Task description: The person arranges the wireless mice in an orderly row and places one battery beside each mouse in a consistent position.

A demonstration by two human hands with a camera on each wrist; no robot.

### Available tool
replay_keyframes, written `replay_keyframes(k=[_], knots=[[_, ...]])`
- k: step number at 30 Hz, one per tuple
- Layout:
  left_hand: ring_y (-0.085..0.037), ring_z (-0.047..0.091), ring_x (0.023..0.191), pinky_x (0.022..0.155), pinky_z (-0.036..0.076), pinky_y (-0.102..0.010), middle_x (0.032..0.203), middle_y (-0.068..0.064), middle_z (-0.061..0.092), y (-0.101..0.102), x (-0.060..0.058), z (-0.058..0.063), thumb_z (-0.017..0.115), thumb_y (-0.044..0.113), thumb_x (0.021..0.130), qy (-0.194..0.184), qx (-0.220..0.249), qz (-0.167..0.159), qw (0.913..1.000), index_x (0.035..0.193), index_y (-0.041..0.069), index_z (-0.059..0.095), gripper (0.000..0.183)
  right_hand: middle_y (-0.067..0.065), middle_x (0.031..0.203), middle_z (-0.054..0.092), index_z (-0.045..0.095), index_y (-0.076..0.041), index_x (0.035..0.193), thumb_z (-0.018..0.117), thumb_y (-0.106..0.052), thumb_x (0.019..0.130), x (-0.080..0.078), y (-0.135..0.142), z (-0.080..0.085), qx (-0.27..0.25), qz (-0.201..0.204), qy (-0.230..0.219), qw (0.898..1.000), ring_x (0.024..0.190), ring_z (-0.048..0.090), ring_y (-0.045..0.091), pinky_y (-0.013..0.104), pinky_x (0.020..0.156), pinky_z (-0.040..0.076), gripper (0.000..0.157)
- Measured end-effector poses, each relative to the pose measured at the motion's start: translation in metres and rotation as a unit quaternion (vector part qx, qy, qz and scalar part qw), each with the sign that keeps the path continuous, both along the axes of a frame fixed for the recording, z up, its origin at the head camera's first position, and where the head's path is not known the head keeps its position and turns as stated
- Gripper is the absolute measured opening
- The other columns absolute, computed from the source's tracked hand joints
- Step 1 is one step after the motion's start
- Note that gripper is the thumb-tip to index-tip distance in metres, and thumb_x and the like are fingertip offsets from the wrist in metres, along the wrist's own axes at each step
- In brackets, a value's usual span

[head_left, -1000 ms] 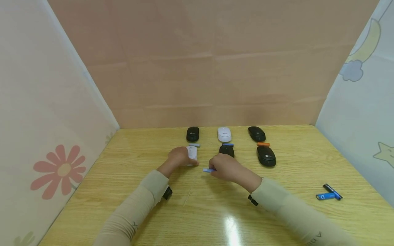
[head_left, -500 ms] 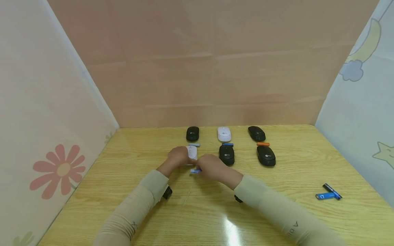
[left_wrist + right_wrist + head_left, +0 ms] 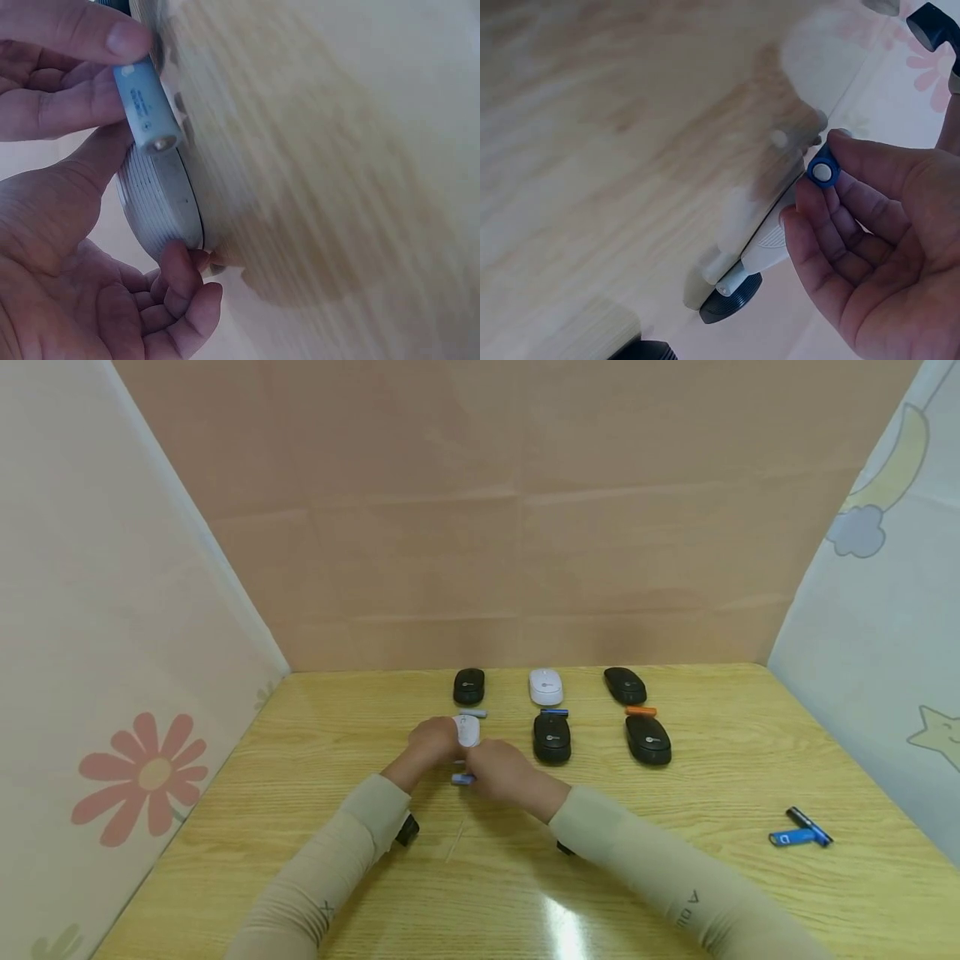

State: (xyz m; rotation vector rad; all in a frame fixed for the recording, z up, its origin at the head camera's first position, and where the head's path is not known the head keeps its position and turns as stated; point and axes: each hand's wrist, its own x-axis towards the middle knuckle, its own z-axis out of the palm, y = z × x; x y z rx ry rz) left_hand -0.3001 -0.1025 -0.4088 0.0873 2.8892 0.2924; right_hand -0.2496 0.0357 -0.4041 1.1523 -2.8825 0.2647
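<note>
My left hand (image 3: 433, 741) grips a white computer mouse (image 3: 468, 729) by its sides on the table, with thumb and fingers around it in the left wrist view. Between thumb and fingers of my right hand (image 3: 501, 768) is a light blue battery (image 3: 148, 109), close by the near end of the white mouse. One flat end of that battery faces the camera in the left wrist view, the other in the right wrist view. From the head, the right hand covers part of the mouse. A pale battery (image 3: 473, 714) lies just behind the mouse.
Behind stand a black mouse (image 3: 469, 686), a white mouse (image 3: 546, 687) and another black mouse (image 3: 626, 686). Two nearer black mice (image 3: 552, 738) have a blue battery (image 3: 554, 712) and an orange battery (image 3: 641, 712) behind them. Two batteries (image 3: 793, 837) lie crossed at right.
My right hand has moved left with the light blue battery, from in front of the middle black mouse to the white mouse. The left hand has stayed in place.
</note>
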Motion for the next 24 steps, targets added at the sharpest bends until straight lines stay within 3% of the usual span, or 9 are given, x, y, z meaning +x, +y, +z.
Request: replay_keyframes(k=[9, 16, 24], knots=[[-0.021, 0.052, 0.071, 0.059, 0.044, -0.033, 0.084, -0.007, 0.058, -0.0005, 0.0005, 0.0008, 0.074, 0.031, 0.084, -0.008, 0.005, 0.012, 0.9999, 0.094, 0.000, 0.066, 0.034, -0.003, 0.064, 0.053, 0.057, -0.013, 0.069, 0.074, -0.007, 0.080, -0.0022, -0.0019, -0.0025, -0.001, -0.002, 0.016, 1.000, 0.058, 0.048, 0.013, 0.032, 0.055, 0.044, 0.021], [-0.022, 0.054, 0.072, 0.060, 0.045, -0.034, 0.084, -0.007, 0.059, -0.0024, 0.0021, 0.0015, 0.075, 0.031, 0.082, 0.010, 0.006, -0.005, 0.9999, 0.093, 0.001, 0.065, 0.032, -0.002, 0.063, 0.055, 0.058, -0.014, 0.065, 0.074, -0.009, 0.081, -0.0023, -0.0047, -0.0044, 0.009, -0.006, 0.018, 1.000, 0.057, 0.050, 0.013, 0.031, 0.053, 0.045, 0.023], [-0.021, 0.054, 0.072, 0.060, 0.046, -0.035, 0.084, -0.007, 0.059, -0.0012, 0.0023, 0.0041, 0.075, 0.036, 0.083, -0.001, 0.005, -0.001, 1.0000, 0.094, 0.000, 0.066, 0.039, 0.002, 0.066, 0.059, 0.061, -0.011, 0.068, 0.073, -0.011, 0.085, 0.0003, -0.0072, -0.0056, 0.029, -0.027, 0.020, 0.999, 0.058, 0.054, 0.015, 0.032, 0.051, 0.046, 0.021]])
